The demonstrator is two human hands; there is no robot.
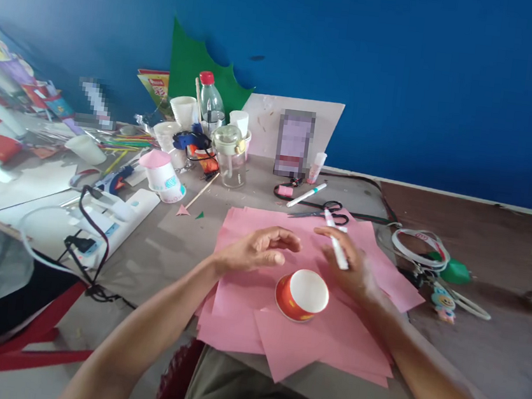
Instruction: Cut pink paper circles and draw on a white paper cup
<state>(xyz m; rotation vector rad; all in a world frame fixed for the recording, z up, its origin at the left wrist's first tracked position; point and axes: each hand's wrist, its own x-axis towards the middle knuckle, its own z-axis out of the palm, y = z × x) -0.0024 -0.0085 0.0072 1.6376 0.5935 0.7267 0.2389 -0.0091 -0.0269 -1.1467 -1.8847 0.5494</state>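
A red paper cup (pixel 284 296) with a white inside and yellow marks stands mouth up on pink paper sheets (pixel 239 305). My left hand (pixel 267 248) hovers behind and left of the cup, thumb and curled fingers apart, with nothing between them. In my right hand (pixel 351 270), slightly smeared by motion, is a slim white marker (pixel 336 243), tilted and pointing away from me. Just beyond that hand, black-handled scissors (pixel 338 215) lie at the back edge of the paper. A second white marker with a teal end (pixel 306 195) rests behind the sheets.
At the back left stand a clear lidded jar (pixel 231 163), a red-capped bottle (pixel 211 103) and a white cup with a pink top (pixel 160 178). A power strip (pixel 118 234) with cords lies left. Coiled white cables (pixel 421 249) lie right. A phone (pixel 294 142) leans on a board.
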